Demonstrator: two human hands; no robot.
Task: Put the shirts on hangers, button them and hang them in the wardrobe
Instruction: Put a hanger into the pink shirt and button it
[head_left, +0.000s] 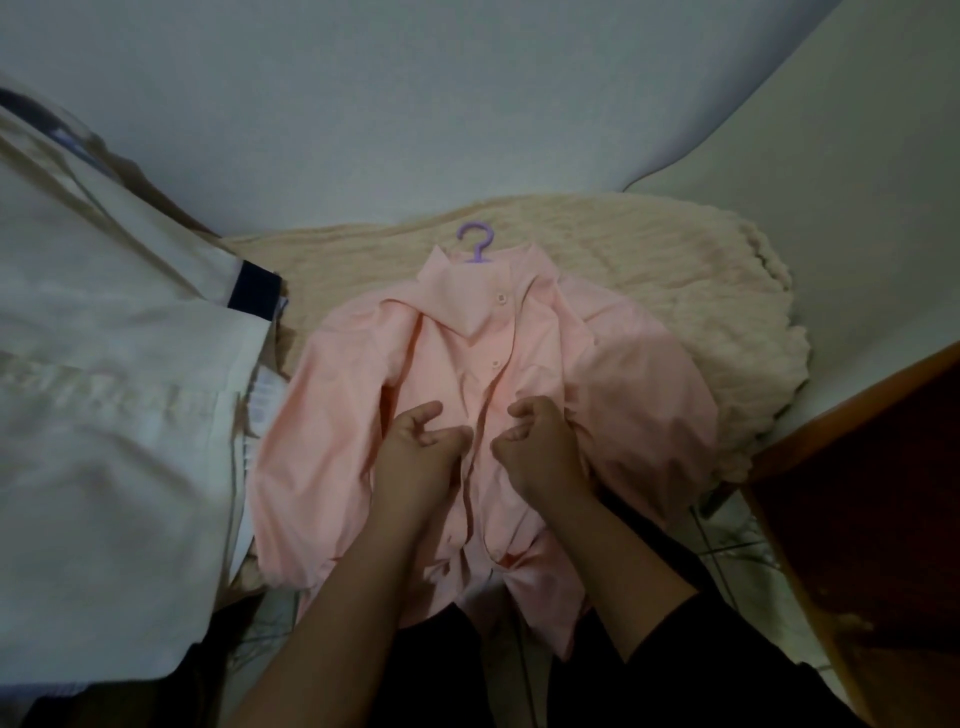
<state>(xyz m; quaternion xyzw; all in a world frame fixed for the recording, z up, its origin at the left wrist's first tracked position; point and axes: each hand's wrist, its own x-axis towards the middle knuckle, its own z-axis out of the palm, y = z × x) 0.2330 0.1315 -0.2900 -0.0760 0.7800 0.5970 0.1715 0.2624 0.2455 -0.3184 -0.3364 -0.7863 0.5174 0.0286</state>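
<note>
Two buttons already fastened, I pinch the pink shirt (623, 395) placket between my left hand (422, 434) and right hand (535, 431) to close the next. It lies flat on the bed, purple hanger (475, 241) inside, so the edges line up

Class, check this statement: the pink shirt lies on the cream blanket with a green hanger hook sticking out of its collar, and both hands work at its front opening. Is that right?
One detail is wrong: the hanger hook is purple, not green, as the head view shows. The rest stands: the pink shirt lies on the cream blanket, with the left hand and right hand at its front opening.
</note>
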